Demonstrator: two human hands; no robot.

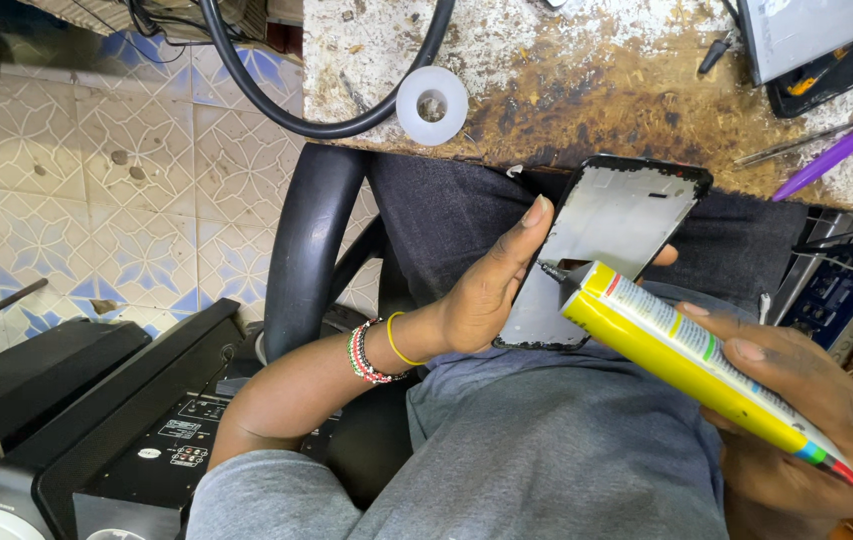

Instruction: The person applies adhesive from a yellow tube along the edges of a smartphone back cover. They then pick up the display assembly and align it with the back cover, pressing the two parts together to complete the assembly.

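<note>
Nearest the camera, the right hand (796,400) is wrapped around a yellow glue tube (691,365), fingers clamped along its body, the crimped multicoloured tail pointing back toward the person's lap. The tube slants up and left, and its dark nozzle tip (551,270) touches the phone frame (601,250) near that frame's left edge.

The phone frame is the landmark here: a black-rimmed panel with a pale grey inner face, held tilted over the person's lap, just below the worktop edge. The left hand (486,295) grips it from the left side, thumb pressed along the left rim and fingers curled behind, one fingertip showing past the frame's right side. On that wrist sit a beaded bracelet (364,352) and a thin yellow band (398,340). Both hands are close together, meeting at the frame.

Left of the frame curves a black chair armrest (306,240), and further left lies a patterned tile floor (96,200). Lower left of the frame sits a black electronic unit (166,430).

Beyond the frame runs the stained, worn worktop (586,80). On it, up and left of the frame, lies a white tape roll (432,105) beside a black cable (276,105). Up and right of the frame lie another opened phone (811,45), metal tweezers (796,145) and a purple pen (841,150).
</note>
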